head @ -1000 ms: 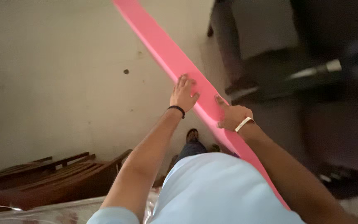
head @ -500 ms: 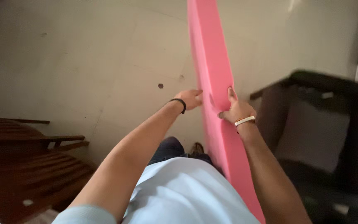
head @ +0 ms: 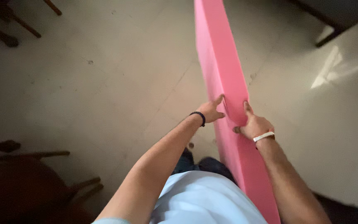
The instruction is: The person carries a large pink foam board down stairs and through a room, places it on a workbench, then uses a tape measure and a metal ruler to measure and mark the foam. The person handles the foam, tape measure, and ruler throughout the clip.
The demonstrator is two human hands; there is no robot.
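Head view, looking down. Your two hands hold a long pink foam slab [head: 222, 79] that stands on edge above the pale floor [head: 104, 83] and runs from the top of the view down past your right side to the lower edge. Your left hand [head: 211, 112], with a dark band [head: 199, 118] at the wrist, lies against the slab's left face, fingers spread and thumb on the narrow top edge; its grip is a flat press on the foam rather than a closed fist. Your right hand [head: 254, 124], with a white wristband [head: 264, 136], grasps the slab from the right side, the thumb pointing up along the foam and the fingers wrapped round where the foam is pinched in. The two hands are near each other, with the slab between them. Below them show your light blue shirt [head: 204, 199] and a dark shoe [head: 187, 159] on the floor. Dark wooden furniture [head: 25, 182] stands at the lower left, and more dark legs [head: 17, 25] at the upper left. A dark piece of furniture [head: 340, 12] stands at the upper right. No container is in view.
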